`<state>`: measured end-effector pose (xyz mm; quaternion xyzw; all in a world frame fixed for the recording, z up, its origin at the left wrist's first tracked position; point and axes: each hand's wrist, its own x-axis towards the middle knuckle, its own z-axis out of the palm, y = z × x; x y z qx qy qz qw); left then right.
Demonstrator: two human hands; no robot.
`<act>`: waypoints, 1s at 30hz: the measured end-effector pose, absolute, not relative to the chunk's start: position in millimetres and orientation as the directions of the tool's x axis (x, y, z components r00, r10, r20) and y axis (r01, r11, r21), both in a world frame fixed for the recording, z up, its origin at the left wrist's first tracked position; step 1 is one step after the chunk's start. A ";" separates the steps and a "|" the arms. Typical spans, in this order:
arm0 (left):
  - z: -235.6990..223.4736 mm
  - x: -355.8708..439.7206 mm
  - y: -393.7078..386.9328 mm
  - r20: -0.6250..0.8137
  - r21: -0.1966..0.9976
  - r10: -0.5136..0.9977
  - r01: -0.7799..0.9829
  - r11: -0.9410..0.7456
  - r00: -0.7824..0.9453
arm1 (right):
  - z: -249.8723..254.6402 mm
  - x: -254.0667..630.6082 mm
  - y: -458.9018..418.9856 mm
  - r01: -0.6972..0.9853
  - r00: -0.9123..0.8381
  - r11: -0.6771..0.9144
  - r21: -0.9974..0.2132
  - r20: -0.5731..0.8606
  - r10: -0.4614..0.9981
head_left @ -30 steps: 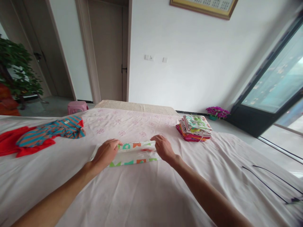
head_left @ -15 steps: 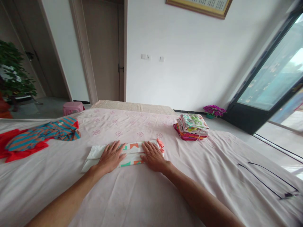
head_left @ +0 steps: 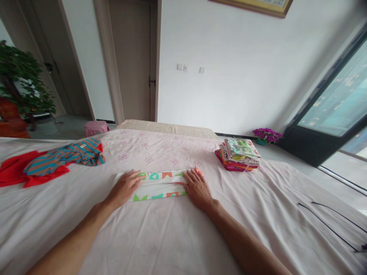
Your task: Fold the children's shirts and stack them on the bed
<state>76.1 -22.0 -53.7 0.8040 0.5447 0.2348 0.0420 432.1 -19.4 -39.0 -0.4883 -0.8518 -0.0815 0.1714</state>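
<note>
A white cloth garment (head_left: 160, 186) with green, teal and orange print lies folded into a long flat strip on the pink sheet (head_left: 160, 233). My left hand (head_left: 124, 188) rests on the strip's left end, its fingers stretched toward the right. At the other end my right hand (head_left: 198, 190) lies flat with fingers extended, and a bit of coral-coloured trim shows just beyond its fingertips. Both palms press on the fabric from above, and they cover its two ends.
A stack of folded clothes (head_left: 239, 154) stands to the right. Off to the left lie a striped garment (head_left: 69, 156) and red cloth (head_left: 17, 168). Dark thin cords or glasses arms (head_left: 329, 225) rest at the right edge. A pink stool (head_left: 96, 128) is beyond the sheet.
My hands have moved farther apart along the strip, baring more of its printed middle. The left fingers are less spread. The view has shifted slightly left.
</note>
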 end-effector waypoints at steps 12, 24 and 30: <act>-47.8 93.2 -41.4 0.158 0.129 0.882 0.876 -0.465 0.445 | -24.8 425.8 -22.9 0.672 -0.661 0.727 -0.141 0.328 0.675; -53.9 93.4 -38.4 0.202 0.127 0.896 0.897 -0.424 0.395 | -36.7 392.5 -0.5 0.787 -0.593 0.617 -0.003 0.271 0.758; -59.5 85.9 -32.1 0.261 0.055 0.949 0.978 -0.200 0.179 | -56.5 415.7 6.7 0.800 -0.589 0.597 0.064 0.272 0.761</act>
